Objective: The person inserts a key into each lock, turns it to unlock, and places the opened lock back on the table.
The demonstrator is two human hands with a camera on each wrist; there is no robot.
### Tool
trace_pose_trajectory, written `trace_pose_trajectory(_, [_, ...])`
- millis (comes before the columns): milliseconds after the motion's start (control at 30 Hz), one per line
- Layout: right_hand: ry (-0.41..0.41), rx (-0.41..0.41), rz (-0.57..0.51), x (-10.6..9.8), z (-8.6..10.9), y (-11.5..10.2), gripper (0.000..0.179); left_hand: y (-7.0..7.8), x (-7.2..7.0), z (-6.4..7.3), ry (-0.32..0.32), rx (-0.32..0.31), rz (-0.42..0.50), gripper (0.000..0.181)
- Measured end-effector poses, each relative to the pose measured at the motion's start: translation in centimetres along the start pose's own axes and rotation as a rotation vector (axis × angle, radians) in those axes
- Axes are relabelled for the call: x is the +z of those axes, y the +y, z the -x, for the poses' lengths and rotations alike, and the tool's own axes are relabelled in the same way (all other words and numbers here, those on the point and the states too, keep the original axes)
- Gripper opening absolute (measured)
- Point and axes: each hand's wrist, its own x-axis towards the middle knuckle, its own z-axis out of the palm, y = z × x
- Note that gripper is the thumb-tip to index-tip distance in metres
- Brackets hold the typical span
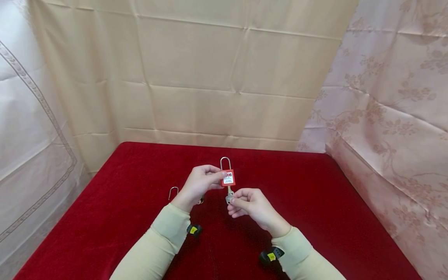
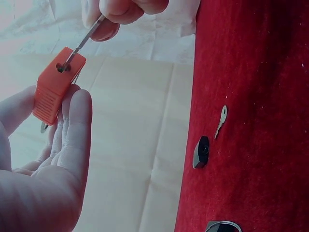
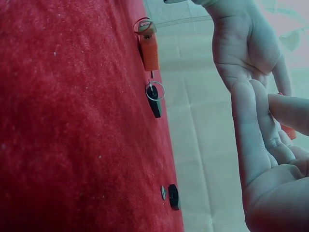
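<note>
My left hand (image 1: 197, 184) holds a red padlock (image 1: 228, 178) by its side, thumb on the white label, with the tall steel shackle upward. Below it, my right hand (image 1: 253, 206) pinches the head of a silver key (image 1: 229, 196) that runs up into the padlock's base. In the left wrist view the key's shaft (image 2: 83, 43) enters the keyhole of the orange-looking lock body (image 2: 58, 87). Only a sliver of the lock body (image 3: 289, 131) shows past the fingers in the right wrist view.
A second steel shackle (image 1: 173, 190) stands left of my left forearm. In the right wrist view an orange-red padlock (image 3: 150, 53) lies near a black piece with a ring (image 3: 154, 102). A small key (image 2: 221, 121) lies beside a black piece (image 2: 201, 152) on the red cloth (image 1: 336, 217).
</note>
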Motion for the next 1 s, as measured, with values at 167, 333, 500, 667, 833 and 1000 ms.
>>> trace_pose_trajectory(167, [-0.008, 0.013, -0.011, -0.15, -0.05, 0.05, 0.016, 0.07, -0.07, 0.08, -0.011, -0.009, -0.007, 0.028])
trace_pose_trajectory(333, [-0.023, 0.012, -0.021, -0.15, -0.01, 0.12, 0.015, -0.06, -0.02, 0.02, -0.009, -0.004, -0.020, 0.026])
trace_pose_trajectory(500, [-0.030, 0.007, -0.022, -0.23, 0.03, 0.19, 0.013, -0.19, 0.04, -0.01, -0.003, 0.016, -0.061, 0.026])
trace_pose_trajectory(667, [-0.042, 0.006, -0.048, -0.33, 0.05, 0.18, 0.014, -0.22, 0.10, 0.02, -0.014, 0.026, -0.067, 0.027])
trace_pose_trajectory(833, [-0.049, -0.019, -0.057, -0.55, 0.05, 0.20, 0.019, -0.35, 0.18, -0.04, -0.033, 0.024, -0.039, 0.025])
trace_pose_trajectory(1000, [-0.046, -0.024, -0.056, -0.58, -0.01, 0.21, 0.021, -0.24, 0.16, 0.04, -0.023, 0.012, -0.052, 0.024])
